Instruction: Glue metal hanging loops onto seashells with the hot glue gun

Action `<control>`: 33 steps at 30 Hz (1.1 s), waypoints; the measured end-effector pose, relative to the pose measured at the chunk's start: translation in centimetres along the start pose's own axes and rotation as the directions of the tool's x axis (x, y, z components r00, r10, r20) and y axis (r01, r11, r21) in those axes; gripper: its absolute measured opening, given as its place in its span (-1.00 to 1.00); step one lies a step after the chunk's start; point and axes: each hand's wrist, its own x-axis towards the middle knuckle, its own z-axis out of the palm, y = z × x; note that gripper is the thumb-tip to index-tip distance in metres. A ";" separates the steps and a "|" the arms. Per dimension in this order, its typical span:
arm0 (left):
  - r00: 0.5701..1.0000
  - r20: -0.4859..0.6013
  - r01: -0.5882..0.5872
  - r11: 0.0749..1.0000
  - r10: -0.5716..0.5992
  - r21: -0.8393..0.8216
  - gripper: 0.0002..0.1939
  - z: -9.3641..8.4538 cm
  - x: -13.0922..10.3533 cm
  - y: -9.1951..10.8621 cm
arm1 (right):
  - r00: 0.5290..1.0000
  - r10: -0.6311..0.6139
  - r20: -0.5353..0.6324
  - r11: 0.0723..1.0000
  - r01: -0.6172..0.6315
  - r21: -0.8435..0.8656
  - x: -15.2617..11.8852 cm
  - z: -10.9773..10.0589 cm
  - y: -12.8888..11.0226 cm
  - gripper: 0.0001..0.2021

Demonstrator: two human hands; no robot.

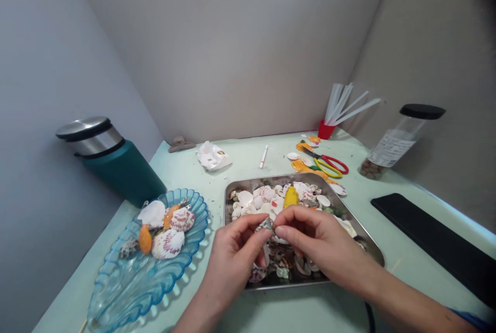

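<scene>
Over a metal tray [351,201] full of shells, both of my hands meet at one small grey speckled shell [265,224]. Thumb and index finger of my left hand [236,250] pinch it from the left. My right hand [313,230] is closed too, its thumb and fingertips pressed together at the shell's right end; they partly cover it. Just behind the fingers, a yellow piece [291,196] lies on the shells. White, pinkish and dark shells fill the tray around and below my hands.
Left stands a blue leaf-shaped glass dish [155,291] holding several shells, behind it a teal bottle [120,168]. Farther back lie a crumpled wrapper [212,156], a white stick [264,157] and scissors [327,163]. Right are a red cup [326,129] of white sticks, a jar [395,142] and a black slab [434,245].
</scene>
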 end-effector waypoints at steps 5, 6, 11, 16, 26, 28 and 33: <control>1.000 0.008 0.000 1.000 0.000 -0.008 -0.74 -0.1 -0.1 -0.2 | 0.993 -0.095 -0.066 0.985 0.084 -0.153 0.0 0.1 -0.1 -0.87; 1.000 0.005 0.000 1.000 0.000 -0.008 -0.74 -0.1 -0.1 -0.2 | 0.992 -0.108 -0.067 0.981 0.096 -0.168 0.0 0.1 -0.1 -0.87; 1.000 0.000 0.000 1.000 0.000 -0.003 -0.75 0.0 -0.1 0.0 | 0.994 -0.096 -0.054 0.986 0.087 -0.142 0.0 0.3 0.3 -0.88; 1.000 -0.002 -0.003 1.000 0.003 0.006 -0.73 0.0 -0.1 -0.1 | 0.998 -0.054 -0.036 0.994 0.050 -0.092 -0.1 0.2 0.5 -0.88; 1.000 -0.015 -0.007 0.999 0.007 0.035 -0.74 0.0 0.0 -0.1 | 0.982 -0.180 -0.048 0.966 0.168 -0.196 -0.2 0.1 0.3 -0.87; 1.000 -0.011 -0.013 0.999 0.014 0.049 -0.75 0.0 0.0 -0.2 | 0.975 -0.217 -0.043 0.957 0.204 -0.206 -0.1 0.1 0.4 -0.87; 1.000 0.002 -0.009 0.998 0.009 0.062 -0.77 0.0 -0.1 -0.3 | 0.956 -0.289 -0.040 0.934 0.273 -0.230 0.0 0.3 0.7 -0.86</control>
